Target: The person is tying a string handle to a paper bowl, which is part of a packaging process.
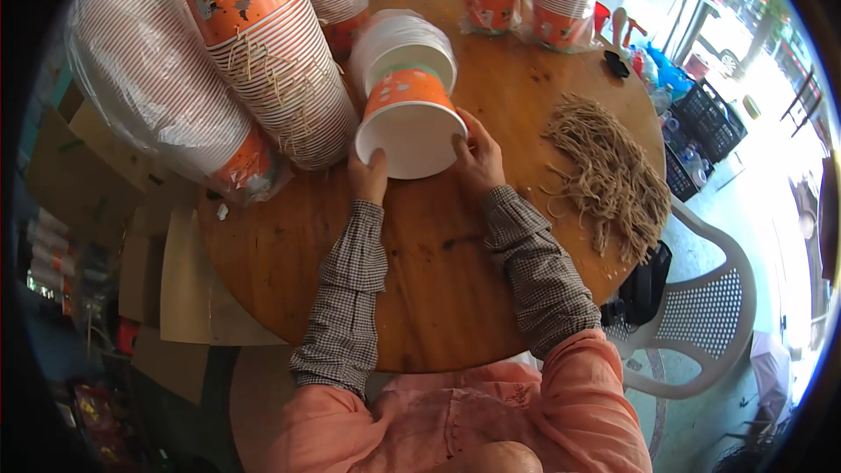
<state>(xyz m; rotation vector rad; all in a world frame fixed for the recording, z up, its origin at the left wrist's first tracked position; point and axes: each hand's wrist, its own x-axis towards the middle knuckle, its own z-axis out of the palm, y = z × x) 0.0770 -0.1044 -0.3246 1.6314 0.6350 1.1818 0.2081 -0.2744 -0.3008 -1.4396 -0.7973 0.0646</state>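
A paper bucket (410,142), orange printed outside and white inside, is tilted with its mouth toward me. My left hand (368,179) grips its rim on the left, the thumb at the inner edge. On the opposite side my right hand (480,156) holds the rim, the thumb inside and fingers along the outer wall. Just behind it lies a stack of white buckets (410,51) in clear plastic, mouth end toward me. To my left leans a tall unwrapped stack of buckets (285,79), with thin tan strings draped over its rims.
A heap of brown cords (606,177) lies on the round wooden table (438,285) at right. Plastic-wrapped bucket stacks stand at far left (158,79) and at the back (562,0). A small black object (616,64) sits near the right edge; a grey plastic chair (701,298) stands beyond.
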